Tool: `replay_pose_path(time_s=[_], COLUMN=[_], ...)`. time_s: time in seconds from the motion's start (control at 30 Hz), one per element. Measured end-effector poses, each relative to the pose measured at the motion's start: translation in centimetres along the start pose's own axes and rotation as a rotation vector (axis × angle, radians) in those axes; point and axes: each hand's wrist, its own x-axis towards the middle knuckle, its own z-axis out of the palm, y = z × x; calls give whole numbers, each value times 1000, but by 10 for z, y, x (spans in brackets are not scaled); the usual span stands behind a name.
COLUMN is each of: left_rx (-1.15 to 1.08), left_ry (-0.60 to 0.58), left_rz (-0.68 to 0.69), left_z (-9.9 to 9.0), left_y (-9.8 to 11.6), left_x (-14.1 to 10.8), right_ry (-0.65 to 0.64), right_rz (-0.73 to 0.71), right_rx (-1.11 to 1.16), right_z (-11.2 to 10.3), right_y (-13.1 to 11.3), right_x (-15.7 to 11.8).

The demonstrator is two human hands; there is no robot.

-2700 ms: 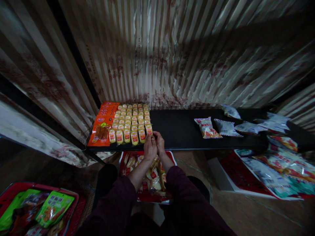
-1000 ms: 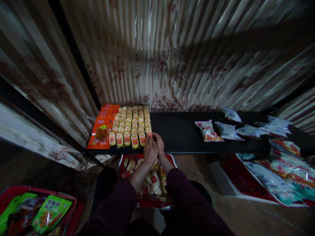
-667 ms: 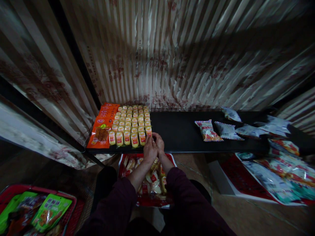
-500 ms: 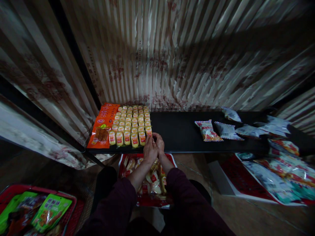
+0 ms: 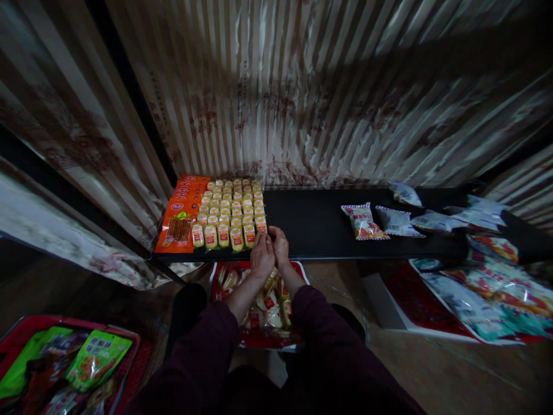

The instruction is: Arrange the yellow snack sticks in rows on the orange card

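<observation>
My left hand [image 5: 262, 255] and my right hand [image 5: 279, 246] meet at the front edge of the black shelf [image 5: 311, 225]. Both have curled fingers at the front right corner of the rows of small yellow wrapped cakes [image 5: 236, 237]. Whatever lies between the fingertips is too hidden to make out. Orange snack packets [image 5: 177, 227] overlap in a column left of the cakes. Below my wrists, a red and white basket [image 5: 215, 282] holds more wrapped cakes.
Several white and red snack bags [image 5: 365, 222] lie on the shelf's right part. A red box [image 5: 404, 294] of larger bags stands lower right. At lower left is a red basket [image 5: 135, 346] with green packets. A striped curtain [image 5: 276, 104] hangs behind.
The whole view has shifted slightly, so shelf and goods appear a little higher. My hands stay together at the same corner of the cake rows, fingers still curled.
</observation>
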Motion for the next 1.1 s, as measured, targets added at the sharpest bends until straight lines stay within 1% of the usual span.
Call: replay_pose_path(time_s=[0.13, 0.23, 0.37, 0.7, 0.8, 1.1], left_rx=[18, 9, -11, -13, 2, 6], left_ry=[-5, -1, 10, -1, -6, -11], left_rz=[17, 43, 42, 87, 107, 98], left_z=[-4, -4, -5, -7, -7, -5], left_y=[0, -2, -5, -10, -11, -13], left_x=[-3, -6, -9, -15, -20, -41], right_ry=[13, 2, 10, 25, 19, -18], right_rz=[-9, -10, -15, -46, -56, -52], right_rx=[-38, -36, -49, -35, -41, -15], right_z=[-3, -7, -10, -16, -17, -28], right_y=[-1, 0, 0, -9, -12, -17], right_x=[-4, -9, -15, -28, -36, -58])
